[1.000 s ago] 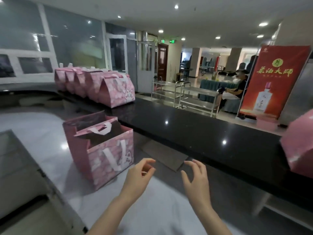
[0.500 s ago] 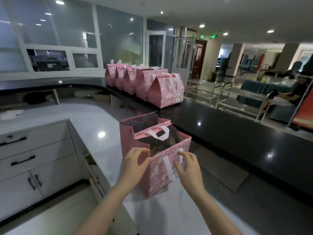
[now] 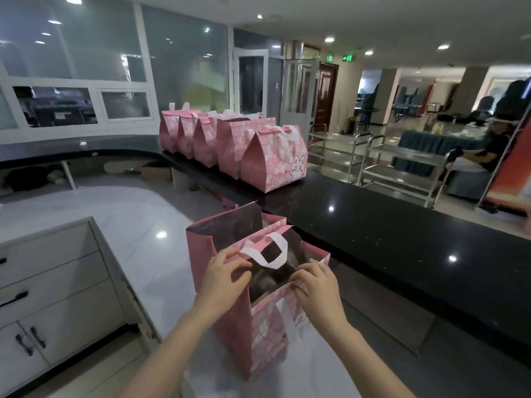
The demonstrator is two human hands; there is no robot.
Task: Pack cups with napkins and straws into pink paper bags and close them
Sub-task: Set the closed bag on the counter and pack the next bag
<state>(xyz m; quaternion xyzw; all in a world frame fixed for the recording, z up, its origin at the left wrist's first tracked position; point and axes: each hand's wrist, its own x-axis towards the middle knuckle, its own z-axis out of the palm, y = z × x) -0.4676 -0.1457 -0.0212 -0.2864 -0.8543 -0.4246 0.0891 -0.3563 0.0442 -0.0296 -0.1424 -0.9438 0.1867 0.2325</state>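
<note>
Item: your left hand (image 3: 222, 278). It is pinching the top edge of the open pink paper bag (image 3: 258, 326) at its left corner, fingers curling over the rim and the thumb lying along the outside.

Item: your right hand (image 3: 317, 288). It is gripping the near top edge of the same bag, fingertips (image 3: 298, 275) pressing together on the paper rim while the palm is resting against the front panel.

Item: the open bag. It is standing upright on the white marble counter (image 3: 138, 219), just in front of you, with its mouth gaping. A white ribbon handle (image 3: 267, 251) is looping over the opening from the far flap. The inside is showing dark; what is in it is too blurred to tell. A cat face print is partly showing on the front, below your right hand.

Item: a row of closed pink bags (image 3: 244, 150). They are sitting side by side on the raised black counter (image 3: 388, 231), well beyond the open bag, the nearest one showing the cat print.

Item: white cabinet drawers (image 3: 51, 288) with dark handles, lying to your left.

Item: metal trolleys (image 3: 396, 168), standing behind the black counter.
</note>
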